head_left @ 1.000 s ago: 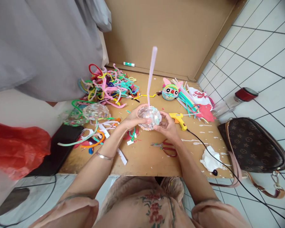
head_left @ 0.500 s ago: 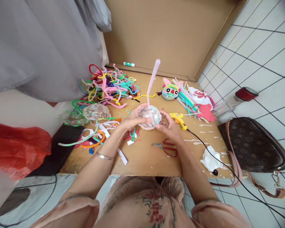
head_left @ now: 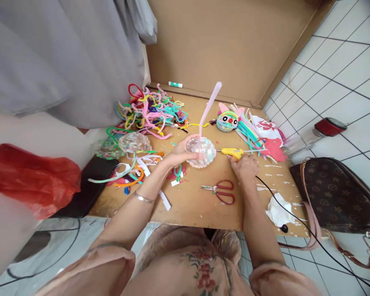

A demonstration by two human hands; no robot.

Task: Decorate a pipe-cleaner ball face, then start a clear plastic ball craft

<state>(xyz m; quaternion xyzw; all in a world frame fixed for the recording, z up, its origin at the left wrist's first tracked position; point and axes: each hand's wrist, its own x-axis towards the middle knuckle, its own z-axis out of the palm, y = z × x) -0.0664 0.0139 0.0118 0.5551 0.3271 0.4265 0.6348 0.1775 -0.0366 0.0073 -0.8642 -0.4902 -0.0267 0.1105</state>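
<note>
My left hand (head_left: 185, 153) is closed around a clear, bumpy ball (head_left: 205, 154) with pale coloured specks, thumb across its front. A pale lilac pipe cleaner (head_left: 210, 107) rises from the ball's top, bent near its base. My right hand (head_left: 244, 166) has its fingers wrapped round the grip of a yellow hot glue gun (head_left: 232, 152), whose nozzle points left at the ball's right side. Whether the tip touches the ball I cannot tell. Red-handled scissors (head_left: 223, 191) lie partly spread on the table, nearer to me.
Tangled pipe cleaners (head_left: 156, 109) heap at the back left, near another clear bumpy piece (head_left: 135, 142). A decorated ball with eyes (head_left: 228, 121) sits at the back right. A brown handbag (head_left: 339, 193), crumpled tissue (head_left: 279, 209) and the glue gun's black cord (head_left: 283, 203) occupy the right.
My right hand has left the ball and moved right onto the glue gun's grip. My left hand still holds the ball. The whole view has shifted slightly.
</note>
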